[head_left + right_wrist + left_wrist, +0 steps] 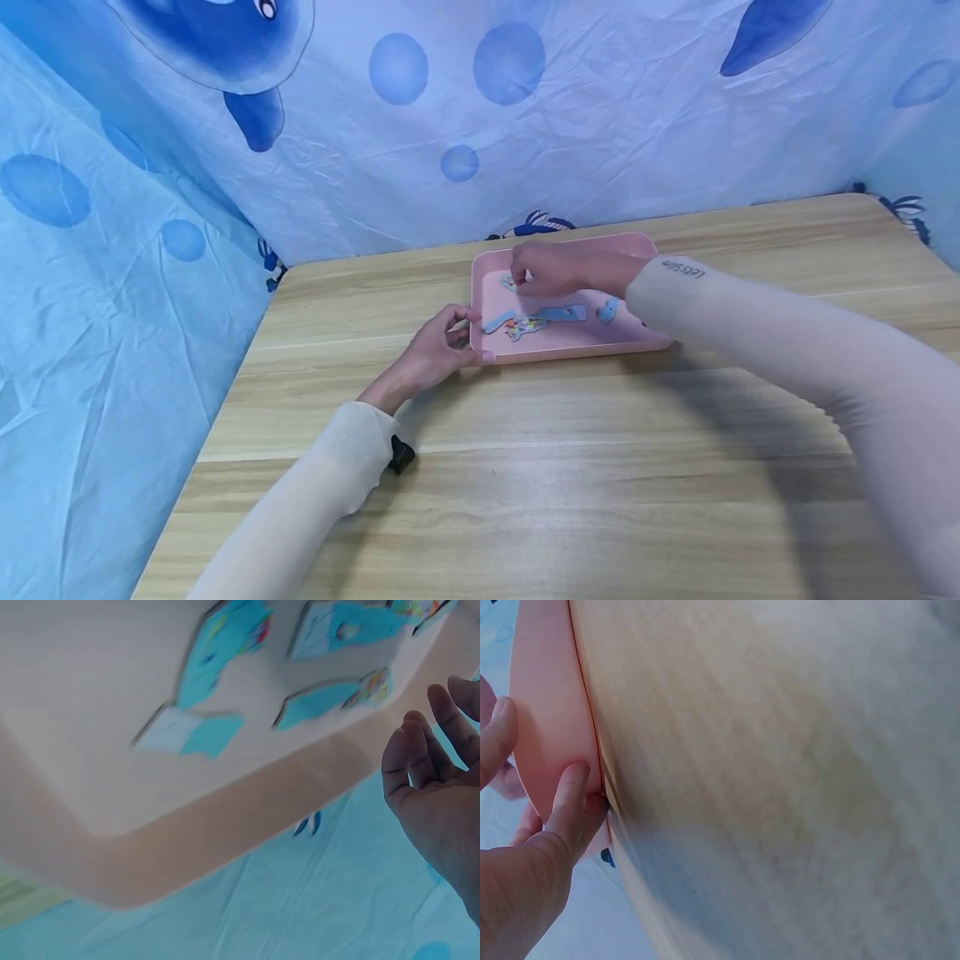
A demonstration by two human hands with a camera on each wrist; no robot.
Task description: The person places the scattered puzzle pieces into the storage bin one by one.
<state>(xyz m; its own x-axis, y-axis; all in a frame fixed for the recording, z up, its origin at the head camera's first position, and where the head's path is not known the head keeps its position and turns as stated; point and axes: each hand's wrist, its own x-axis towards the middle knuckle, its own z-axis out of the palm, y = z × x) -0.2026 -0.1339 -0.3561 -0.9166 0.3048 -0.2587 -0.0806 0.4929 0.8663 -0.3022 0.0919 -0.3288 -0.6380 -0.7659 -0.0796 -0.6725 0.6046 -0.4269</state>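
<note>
A pink tray (570, 337) holds several flat, light-blue puzzle pieces with printed pictures. My left hand (438, 346) grips the tray's near left corner, its fingers at the left rim and the thumb by the front. In the left wrist view, fingertips of that hand (566, 817) touch the tray's outer wall (551, 697). Over the tray's left half hovers my right hand (543, 268), fingers bent. The right wrist view shows that hand (439, 772) with loosely bent fingers and nothing visible between them. Beneath it lie a long blue piece (562, 313) and a colourful piece (525, 327).
The tray stands on a wood-grain table (525, 467), near its back edge. Behind and to the left hangs a blue sheet (360, 167) with printed bubbles and sea animals. A small blue piece (608, 310) lies in the tray's right half, close to the right sleeve.
</note>
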